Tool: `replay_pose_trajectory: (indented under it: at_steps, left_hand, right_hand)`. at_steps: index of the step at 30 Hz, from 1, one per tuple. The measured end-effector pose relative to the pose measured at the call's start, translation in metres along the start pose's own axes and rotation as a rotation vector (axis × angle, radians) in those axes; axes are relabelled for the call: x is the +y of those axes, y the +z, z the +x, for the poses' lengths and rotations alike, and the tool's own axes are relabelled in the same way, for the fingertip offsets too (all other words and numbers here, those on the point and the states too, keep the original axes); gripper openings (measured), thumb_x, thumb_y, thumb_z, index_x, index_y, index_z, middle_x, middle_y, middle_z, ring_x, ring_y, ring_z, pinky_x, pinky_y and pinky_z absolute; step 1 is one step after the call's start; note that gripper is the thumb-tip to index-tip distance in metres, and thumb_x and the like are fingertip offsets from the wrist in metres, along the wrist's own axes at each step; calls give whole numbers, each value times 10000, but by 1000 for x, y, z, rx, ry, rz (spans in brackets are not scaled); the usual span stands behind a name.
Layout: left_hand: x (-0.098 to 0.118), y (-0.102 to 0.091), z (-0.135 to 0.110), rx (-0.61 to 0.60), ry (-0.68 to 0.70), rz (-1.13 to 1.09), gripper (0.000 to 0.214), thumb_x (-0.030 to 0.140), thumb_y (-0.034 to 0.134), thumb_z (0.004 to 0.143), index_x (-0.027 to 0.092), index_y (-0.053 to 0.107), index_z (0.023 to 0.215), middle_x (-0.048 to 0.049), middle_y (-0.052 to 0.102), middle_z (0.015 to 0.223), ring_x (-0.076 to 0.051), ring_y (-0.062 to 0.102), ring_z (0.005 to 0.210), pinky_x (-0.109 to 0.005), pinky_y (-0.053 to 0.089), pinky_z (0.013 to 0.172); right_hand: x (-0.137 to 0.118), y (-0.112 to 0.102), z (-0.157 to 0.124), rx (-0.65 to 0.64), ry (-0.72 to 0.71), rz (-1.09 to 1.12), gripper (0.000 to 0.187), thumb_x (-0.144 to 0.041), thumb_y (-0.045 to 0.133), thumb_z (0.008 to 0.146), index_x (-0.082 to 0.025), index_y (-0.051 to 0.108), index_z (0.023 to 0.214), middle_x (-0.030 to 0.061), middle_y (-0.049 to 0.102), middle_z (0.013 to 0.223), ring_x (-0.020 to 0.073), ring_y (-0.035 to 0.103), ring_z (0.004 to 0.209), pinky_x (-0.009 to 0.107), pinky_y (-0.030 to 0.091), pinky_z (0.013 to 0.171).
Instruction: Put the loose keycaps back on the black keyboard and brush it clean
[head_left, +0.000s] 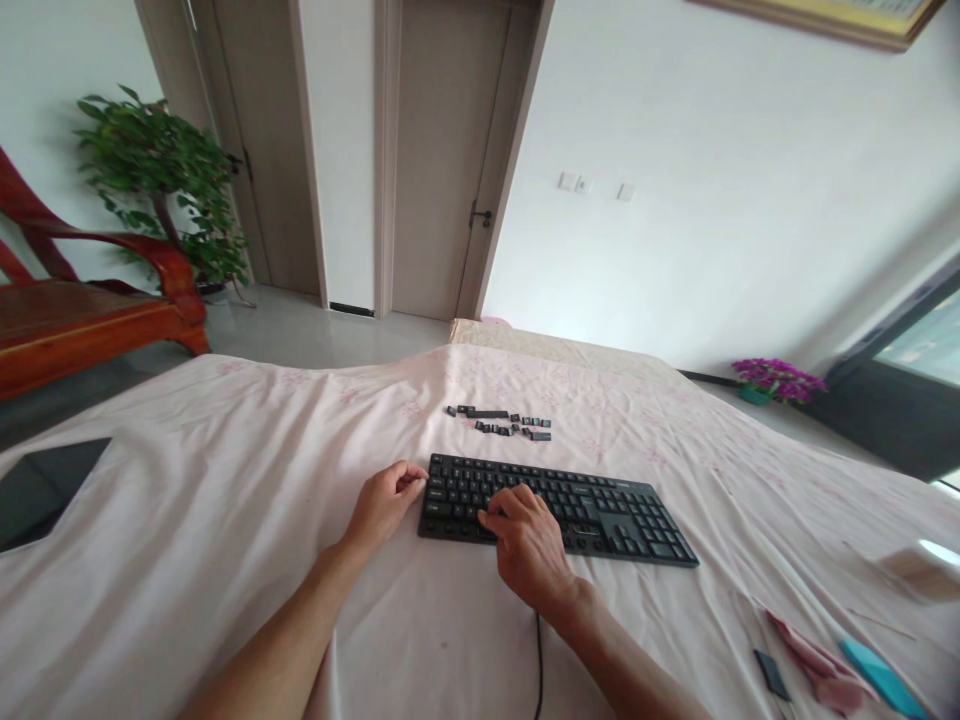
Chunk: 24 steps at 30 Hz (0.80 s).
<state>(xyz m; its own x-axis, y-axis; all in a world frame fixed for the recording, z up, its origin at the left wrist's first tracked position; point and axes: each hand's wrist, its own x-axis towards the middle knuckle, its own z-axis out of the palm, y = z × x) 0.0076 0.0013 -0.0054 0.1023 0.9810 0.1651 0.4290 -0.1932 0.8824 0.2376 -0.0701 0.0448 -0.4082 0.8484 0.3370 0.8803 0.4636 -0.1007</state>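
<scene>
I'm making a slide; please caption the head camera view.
Left hand at the edge of a black keyboard, right hand over its lower rows, loose keycaps beyond on pink cloth.

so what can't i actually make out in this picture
All in the head view:
Part of the keyboard: covered by the right hand.
Whether that hand grips a key: hidden by the hand itself.
Markings on the loose keys: too small.
Cable: runs off the bottom edge.
Dark flat thing: cut off by the left edge.
Framed picture: cut off by the top edge.
Brownish thing at far right: blurred.
</scene>
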Motion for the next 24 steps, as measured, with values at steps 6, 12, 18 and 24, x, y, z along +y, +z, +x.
replay_pose_trajectory:
  at_steps: [6, 12, 18, 24]
  left_hand:
    - [2, 0, 0, -10, -7, -26, 228, 351, 503, 772, 199, 650, 860, -16, 697, 830, -176, 625, 755, -263, 452, 725]
    - [3, 1, 2, 6, -10, -75, 219, 338, 515, 763, 194, 657, 847, -28, 706, 838, -188, 638, 782, -268, 460, 742]
    - [0, 1, 3, 3, -11, -48, 214, 336, 509, 772, 203, 656, 853, -19, 703, 841, -178, 634, 766, -259, 453, 729]
    - [3, -1, 3, -3, -25, -49, 213, 336, 513, 763, 201, 656, 844, -18, 703, 820, -178, 637, 762, -252, 452, 712]
  right_hand:
    - [10, 0, 7, 41, 28, 80, 359, -58, 498, 797, -319, 725, 894, 5, 630, 935, 162, 502, 883, 287, 393, 776]
    - [54, 1, 71, 201, 221, 41, 280, -160, 529, 823, -289, 711, 994, 21, 654, 974, 177, 535, 911, 288, 399, 818]
    - [80, 27, 131, 70, 331, -145, 205, -282, 574, 836, -291, 713, 987, 47, 663, 1020, 215, 497, 997, 321, 328, 824]
    - [85, 50, 152, -5, 318, -181, 188, -272, 586, 826, -268, 719, 958, 61, 664, 992, 215, 459, 1015, 334, 274, 841]
